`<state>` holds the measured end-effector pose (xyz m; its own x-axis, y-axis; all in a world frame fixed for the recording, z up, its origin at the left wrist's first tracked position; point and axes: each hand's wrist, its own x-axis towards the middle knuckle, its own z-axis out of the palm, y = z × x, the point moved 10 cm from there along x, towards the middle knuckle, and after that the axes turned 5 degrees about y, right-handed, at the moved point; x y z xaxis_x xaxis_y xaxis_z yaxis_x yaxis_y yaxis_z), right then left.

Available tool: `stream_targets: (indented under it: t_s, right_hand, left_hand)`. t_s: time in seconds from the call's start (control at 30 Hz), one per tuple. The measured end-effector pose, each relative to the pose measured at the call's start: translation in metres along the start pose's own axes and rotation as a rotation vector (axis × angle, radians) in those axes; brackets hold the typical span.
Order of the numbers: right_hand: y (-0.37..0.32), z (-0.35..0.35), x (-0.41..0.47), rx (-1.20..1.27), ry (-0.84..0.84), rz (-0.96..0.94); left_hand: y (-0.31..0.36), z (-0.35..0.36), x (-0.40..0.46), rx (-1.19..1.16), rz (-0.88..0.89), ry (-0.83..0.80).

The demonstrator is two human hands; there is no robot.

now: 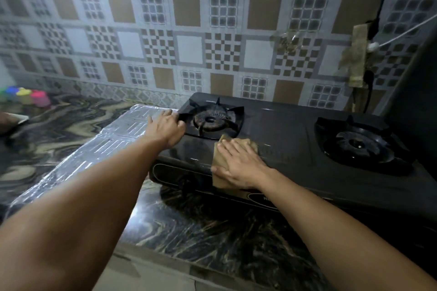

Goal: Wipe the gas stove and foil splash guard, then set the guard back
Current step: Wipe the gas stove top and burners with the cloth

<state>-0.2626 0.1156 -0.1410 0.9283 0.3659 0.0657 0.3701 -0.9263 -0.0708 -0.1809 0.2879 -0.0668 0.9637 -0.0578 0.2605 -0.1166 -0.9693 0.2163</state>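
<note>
Head view, only one camera. One black gas stove (283, 139) on a dark marbled counter (212, 231), against a patterned tile wall (189, 30). Two burners: left burner (210, 119) with its pan support, right burner (359, 145) further right.

Two hands, both bare. Right hand (238, 160) lies flat, fingers extended, palm down on one tan cloth (221, 156); cloth sits on the stove top between the burners, near the front edge, draping slightly over the front panel. Pressing, not pinching: hand open on top of the cloth.

Left hand (165, 127) rests at the stove's left edge, fingers curled toward the left burner's pan support; whether it actually clamps anything, can't tell.

One foil splash guard (94, 151) lies flat on the counter just left of the stove, touching or slightly under its left side; left forearm crosses over it.

Far left: cluster of coloured cups (23, 95), blurred, count unclear. Right wall: one power strip (357, 54) with cables plugged in.
</note>
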Motion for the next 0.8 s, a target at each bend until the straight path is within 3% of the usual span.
stream_targets:
  t_s: [0.2, 0.4, 0.8]
  right_hand:
    - [-0.072, 0.007, 0.058, 0.005, 0.025, -0.129]
    - [-0.083, 0.011, 0.07, -0.016, 0.013, -0.142]
    - [-0.121, 0.015, 0.117, 0.016, 0.026, -0.089]
  left_hand:
    - [-0.11, 0.004, -0.023, -0.271, -0.365, -0.051]
    - [-0.135, 0.045, -0.053, -0.696, -0.545, -0.434]
    - [-0.139, 0.066, -0.041, -0.702, -0.537, -0.529]
